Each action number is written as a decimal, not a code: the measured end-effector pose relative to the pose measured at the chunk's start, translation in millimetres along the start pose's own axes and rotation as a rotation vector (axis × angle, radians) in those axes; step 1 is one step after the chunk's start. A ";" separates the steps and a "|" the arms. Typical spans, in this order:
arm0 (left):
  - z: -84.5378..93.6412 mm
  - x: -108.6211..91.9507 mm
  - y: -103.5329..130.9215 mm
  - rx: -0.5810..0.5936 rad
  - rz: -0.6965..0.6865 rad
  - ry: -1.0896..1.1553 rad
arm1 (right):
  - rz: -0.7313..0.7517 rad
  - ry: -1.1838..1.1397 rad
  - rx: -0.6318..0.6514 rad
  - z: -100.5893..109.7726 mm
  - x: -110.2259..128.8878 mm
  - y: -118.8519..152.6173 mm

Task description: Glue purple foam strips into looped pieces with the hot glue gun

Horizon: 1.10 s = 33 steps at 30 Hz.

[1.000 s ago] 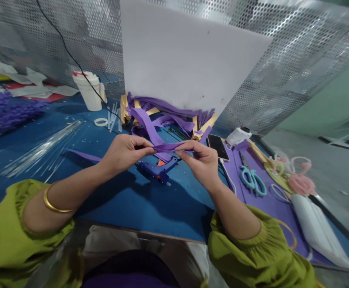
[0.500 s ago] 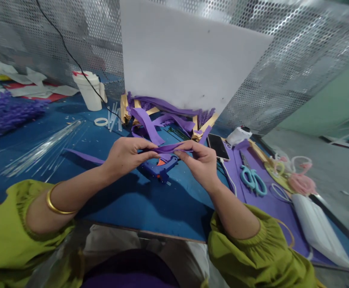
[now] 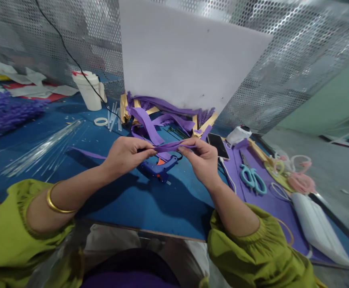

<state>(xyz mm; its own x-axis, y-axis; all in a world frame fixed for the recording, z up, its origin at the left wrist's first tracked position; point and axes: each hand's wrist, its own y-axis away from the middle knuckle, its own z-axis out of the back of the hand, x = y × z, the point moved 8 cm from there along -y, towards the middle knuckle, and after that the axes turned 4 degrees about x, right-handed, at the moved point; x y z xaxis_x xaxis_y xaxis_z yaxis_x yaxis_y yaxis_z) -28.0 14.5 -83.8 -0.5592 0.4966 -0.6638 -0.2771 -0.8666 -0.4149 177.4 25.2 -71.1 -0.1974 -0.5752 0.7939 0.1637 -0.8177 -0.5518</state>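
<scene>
Above the blue surface (image 3: 180,218), a narrow, folded strip of purple, felt-like material (image 3: 168,147) spans the gap between two hands. The left hand (image 3: 125,155) pinches it between thumb and fingers, and the right hand (image 3: 203,162) grips it likewise. It looks light, soft and bendable, hardly fragile or slippery; fingertip holds along the folded edges should suit it best. Just beneath sits a dark-blue glue gun with an orange trigger (image 3: 154,169), crowding the space below. Loose, curling purple bands (image 3: 148,126) lie beyond; a black-screened phone (image 3: 218,146) rests near the right hand, turquoise-handled scissors (image 3: 251,182) farther off.
</scene>
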 end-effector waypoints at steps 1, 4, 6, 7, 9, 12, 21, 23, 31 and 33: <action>-0.2 0.7 -0.3 0.005 0.004 0.006 | -0.002 -0.006 -0.004 0.5 -1.1 -0.3; 0.2 4.5 -1.7 0.014 0.039 -0.022 | -0.008 -0.044 -0.043 5.4 -5.1 -1.9; 1.2 7.9 -2.5 0.017 0.071 -0.052 | -0.013 -0.073 -0.066 9.0 -8.2 -3.2; 1.4 9.2 -2.8 0.022 0.084 -0.053 | -0.015 -0.083 -0.073 10.3 -9.8 -3.8; 1.2 10.7 -3.4 0.038 0.098 -0.030 | -0.019 -0.092 -0.072 11.8 -12.9 -4.8; 1.2 10.3 -4.3 0.062 0.104 -0.018 | -0.018 -0.099 -0.081 14.8 -17.2 -6.1; 4.3 10.6 -8.2 0.104 0.125 0.000 | -0.032 -0.120 -0.128 24.7 -26.6 -10.4; 5.0 12.8 -9.3 0.124 0.147 0.013 | -0.040 -0.140 -0.153 28.7 -28.3 -11.8; 12.8 18.9 -15.1 0.188 0.167 -0.009 | -0.091 -0.187 -0.217 39.5 -39.3 -16.4; 12.1 23.7 -16.0 0.239 0.203 0.024 | -0.097 -0.199 -0.241 44.8 -42.7 -18.1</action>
<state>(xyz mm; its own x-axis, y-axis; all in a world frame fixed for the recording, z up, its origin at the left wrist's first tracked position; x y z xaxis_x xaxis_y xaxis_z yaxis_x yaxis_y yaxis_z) -46.3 39.6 -85.3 -0.6045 0.3105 -0.7336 -0.3386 -0.9337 -0.1162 226.1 65.5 -83.5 -0.0044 -0.4987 0.8668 -0.0845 -0.8635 -0.4972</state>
